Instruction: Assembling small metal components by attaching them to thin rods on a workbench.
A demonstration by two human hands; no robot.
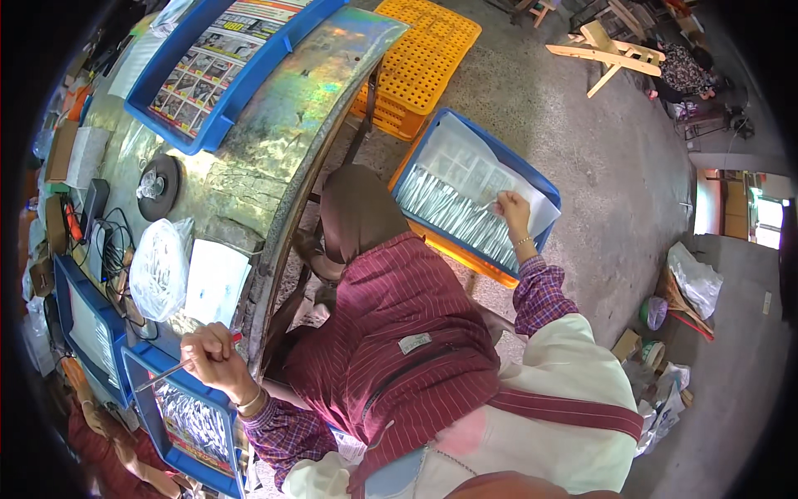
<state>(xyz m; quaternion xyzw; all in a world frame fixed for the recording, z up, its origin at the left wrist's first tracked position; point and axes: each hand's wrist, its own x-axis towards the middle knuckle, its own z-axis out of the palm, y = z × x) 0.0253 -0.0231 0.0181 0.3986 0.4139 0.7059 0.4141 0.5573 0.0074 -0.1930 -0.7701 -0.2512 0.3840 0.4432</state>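
Observation:
My left hand [218, 359] is closed around a thin, long-shafted tool [170, 374] with a red end; its exact kind is unclear. It is raised at the table edge, above a blue-rimmed tray [158, 449] of loose, shiny silver pieces [189, 416]. On my right, my right hand [513, 209] pinches a slim silvery piece [490, 205] over another blue tray [552, 190]. Slender silver pieces [445, 206] lie side by side in that tray, partly bordered by a white paper sheet [499, 158]. The tray rests on a yellow crate [474, 264].
On the table [287, 116] are a newspaper-lined blue tray [241, 100], a dark disc [169, 193], a clear plastic bag [160, 270] and white paper [218, 283]. A co-worker's arm [125, 453] shows at lower left. Yellow crates [428, 50] and a wooden stool [611, 56] stand beyond.

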